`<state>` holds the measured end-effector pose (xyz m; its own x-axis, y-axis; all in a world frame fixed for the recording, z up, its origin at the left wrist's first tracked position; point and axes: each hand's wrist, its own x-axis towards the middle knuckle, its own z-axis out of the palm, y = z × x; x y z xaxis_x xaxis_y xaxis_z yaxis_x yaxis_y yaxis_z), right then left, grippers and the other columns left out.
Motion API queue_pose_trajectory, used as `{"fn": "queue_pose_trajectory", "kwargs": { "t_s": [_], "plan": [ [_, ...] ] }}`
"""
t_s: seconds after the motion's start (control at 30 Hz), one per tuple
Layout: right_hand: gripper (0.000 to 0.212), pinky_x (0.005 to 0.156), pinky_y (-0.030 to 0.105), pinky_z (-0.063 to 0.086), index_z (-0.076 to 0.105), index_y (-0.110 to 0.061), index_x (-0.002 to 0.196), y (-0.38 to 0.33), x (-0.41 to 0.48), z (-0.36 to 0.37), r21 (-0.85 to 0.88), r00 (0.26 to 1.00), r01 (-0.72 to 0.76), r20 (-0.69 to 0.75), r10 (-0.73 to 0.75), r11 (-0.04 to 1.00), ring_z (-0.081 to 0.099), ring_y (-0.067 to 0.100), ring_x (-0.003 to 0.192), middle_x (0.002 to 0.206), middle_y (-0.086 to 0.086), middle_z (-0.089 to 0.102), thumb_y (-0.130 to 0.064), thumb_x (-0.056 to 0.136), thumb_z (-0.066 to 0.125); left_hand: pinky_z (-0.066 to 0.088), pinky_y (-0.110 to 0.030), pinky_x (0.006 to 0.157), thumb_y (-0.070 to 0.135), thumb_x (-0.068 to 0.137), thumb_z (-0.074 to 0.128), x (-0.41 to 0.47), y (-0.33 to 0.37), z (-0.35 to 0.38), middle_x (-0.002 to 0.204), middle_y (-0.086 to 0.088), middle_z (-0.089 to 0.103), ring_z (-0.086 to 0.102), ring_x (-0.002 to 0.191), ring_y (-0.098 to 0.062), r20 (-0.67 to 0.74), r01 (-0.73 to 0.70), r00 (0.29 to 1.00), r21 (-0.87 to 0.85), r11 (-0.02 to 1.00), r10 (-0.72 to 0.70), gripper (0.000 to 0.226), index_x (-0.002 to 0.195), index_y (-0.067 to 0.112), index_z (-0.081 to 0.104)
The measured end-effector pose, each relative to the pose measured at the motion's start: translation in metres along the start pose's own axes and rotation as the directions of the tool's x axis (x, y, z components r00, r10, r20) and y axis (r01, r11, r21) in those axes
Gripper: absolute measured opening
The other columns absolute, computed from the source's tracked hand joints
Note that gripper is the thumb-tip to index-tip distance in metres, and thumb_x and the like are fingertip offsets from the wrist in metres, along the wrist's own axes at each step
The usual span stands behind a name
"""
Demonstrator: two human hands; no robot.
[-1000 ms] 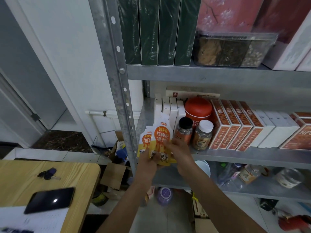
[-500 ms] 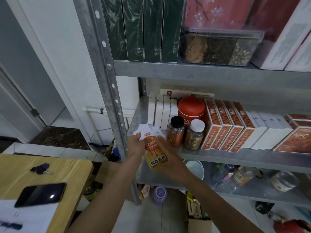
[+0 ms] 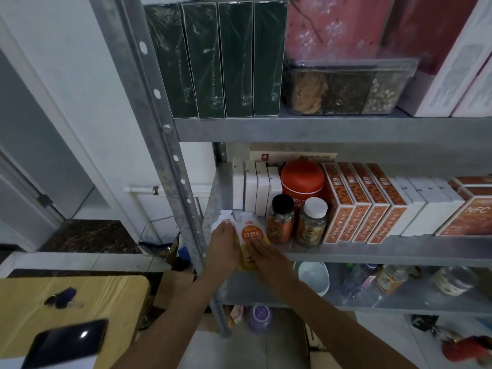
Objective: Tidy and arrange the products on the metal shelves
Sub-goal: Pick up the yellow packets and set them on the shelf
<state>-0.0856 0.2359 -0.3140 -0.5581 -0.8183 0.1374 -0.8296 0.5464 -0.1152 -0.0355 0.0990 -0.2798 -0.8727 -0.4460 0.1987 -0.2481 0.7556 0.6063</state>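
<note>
Several orange-and-white drink pouches [image 3: 251, 234] lie flat at the left front of the middle metal shelf [image 3: 372, 253], their lower ends hanging over its edge. My left hand [image 3: 222, 245] rests on the left pouches with its fingers laid flat. On the right pouch my right hand [image 3: 265, 255] presses down with straight fingers. Just right of the pouches stand a black-lidded jar [image 3: 281, 222] and a white-lidded jar [image 3: 311, 225], with a red canister [image 3: 302, 179] behind them.
White boxes [image 3: 255, 189] stand behind the pouches; orange boxes [image 3: 364, 206] fill the shelf to the right. Green boxes [image 3: 226, 59] and a clear container [image 3: 346, 89] sit on the upper shelf. The shelf post [image 3: 170, 145] stands left. A wooden table [image 3: 66, 304] holds a phone [image 3: 66, 342] and keys.
The pouches went from held upright in front of the shelf to lying flat on its left front. Both hands lowered with them and now rest on top.
</note>
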Motion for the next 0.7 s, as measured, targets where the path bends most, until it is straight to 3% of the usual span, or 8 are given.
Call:
{"fn": "queue_pose_trajectory", "kwargs": {
  "t_s": [0.1, 0.17, 0.23, 0.33, 0.4, 0.5, 0.6, 0.7],
  "plan": [
    [0.064, 0.074, 0.031, 0.058, 0.065, -0.008, 0.111, -0.007, -0.003, -0.002, -0.051, 0.997, 0.048, -0.055, -0.051, 0.998, 0.072, 0.021, 0.095, 0.106, 0.008, 0.073, -0.051, 0.066, 0.074, 0.026, -0.039, 0.117, 0.014, 0.095, 0.049, -0.02, -0.02, 0.003, 0.155, -0.016, 0.026, 0.027, 0.143, -0.032, 0.279, -0.071, 0.96, 0.331, 0.941, -0.025, 0.062, 0.15, 0.002, 0.024],
    [0.067, 0.074, 0.03, 0.058, 0.073, -0.008, 0.105, -0.008, 0.0, -0.004, -0.086, 0.998, 0.034, -0.041, -0.038, 0.996, 0.072, 0.02, 0.096, 0.107, 0.007, 0.073, -0.059, 0.062, 0.075, 0.005, -0.039, 0.122, 0.009, 0.097, 0.044, -0.033, -0.024, 0.001, 0.162, -0.013, -0.007, -0.003, 0.15, -0.028, 0.37, -0.094, 0.923, 0.482, 0.871, -0.105, 0.076, 0.153, 0.005, -0.007],
    [0.07, 0.073, 0.032, 0.058, 0.075, -0.01, 0.1, -0.008, 0.002, -0.007, -0.106, 0.999, -0.004, 0.048, 0.009, 0.994, 0.072, 0.021, 0.096, 0.106, 0.006, 0.074, -0.063, 0.055, 0.076, 0.0, -0.04, 0.121, 0.006, 0.099, 0.041, -0.041, -0.024, 0.002, 0.161, -0.014, -0.016, -0.011, 0.149, -0.028, 0.373, -0.138, 0.922, 0.559, 0.818, -0.1, 0.076, 0.151, 0.004, -0.015],
    [0.074, 0.079, 0.037, 0.057, 0.073, -0.009, 0.104, -0.009, 0.004, -0.013, -0.09, 0.988, -0.07, 0.134, 0.082, 0.993, 0.07, 0.024, 0.1, 0.11, 0.008, 0.072, -0.067, 0.072, 0.04, 0.006, -0.04, 0.12, 0.005, 0.101, 0.036, -0.039, -0.027, 0.001, 0.162, -0.014, -0.012, -0.005, 0.15, -0.029, 0.351, -0.139, 0.932, 0.572, 0.809, -0.089, 0.07, 0.152, 0.005, -0.013],
    [0.088, 0.099, 0.044, 0.045, 0.059, -0.008, 0.128, -0.013, 0.006, -0.02, -0.045, 0.98, -0.084, 0.18, 0.091, 0.995, 0.056, 0.026, 0.125, 0.135, 0.009, 0.059, -0.07, 0.079, 0.022, 0.011, -0.041, 0.121, 0.005, 0.1, 0.037, -0.038, -0.027, 0.001, 0.163, -0.014, -0.008, -0.001, 0.15, -0.029, 0.346, -0.146, 0.935, 0.584, 0.799, -0.082, 0.071, 0.153, 0.008, -0.011],
    [0.067, 0.114, 0.04, 0.025, 0.034, -0.018, 0.147, -0.016, 0.007, -0.03, 0.0, 0.969, -0.135, 0.211, 0.132, 0.991, 0.03, 0.021, 0.143, 0.155, 0.0, 0.034, -0.061, 0.097, 0.029, 0.014, -0.042, 0.12, 0.003, 0.099, 0.036, -0.045, -0.019, -0.005, 0.162, -0.015, -0.006, 0.0, 0.15, -0.03, 0.345, -0.161, 0.938, 0.545, 0.823, -0.045, 0.078, 0.148, 0.019, -0.022],
    [0.047, 0.112, 0.037, 0.026, 0.039, -0.021, 0.145, -0.014, 0.008, -0.039, 0.04, 0.971, -0.13, 0.206, 0.119, 0.991, 0.034, 0.02, 0.141, 0.154, -0.001, 0.036, -0.044, 0.103, 0.035, 0.04, -0.042, 0.109, -0.003, 0.096, 0.04, -0.059, -0.027, -0.006, 0.162, -0.013, 0.007, 0.024, 0.145, -0.033, 0.231, -0.16, 0.97, 0.366, 0.917, 0.077, 0.083, 0.148, 0.026, -0.017],
    [0.048, 0.109, 0.035, 0.026, 0.042, -0.019, 0.142, -0.017, 0.008, -0.05, 0.119, 0.956, -0.22, 0.223, 0.19, 0.968, 0.04, 0.023, 0.135, 0.15, 0.002, 0.042, -0.044, 0.104, 0.029, 0.056, -0.029, 0.066, -0.011, 0.093, 0.043, -0.065, -0.032, -0.01, 0.127, -0.007, 0.058, 0.064, 0.08, -0.017, -0.034, 0.015, 0.999, -0.086, 0.996, -0.018, 0.075, 0.155, 0.023, 0.018]
  ]
}}
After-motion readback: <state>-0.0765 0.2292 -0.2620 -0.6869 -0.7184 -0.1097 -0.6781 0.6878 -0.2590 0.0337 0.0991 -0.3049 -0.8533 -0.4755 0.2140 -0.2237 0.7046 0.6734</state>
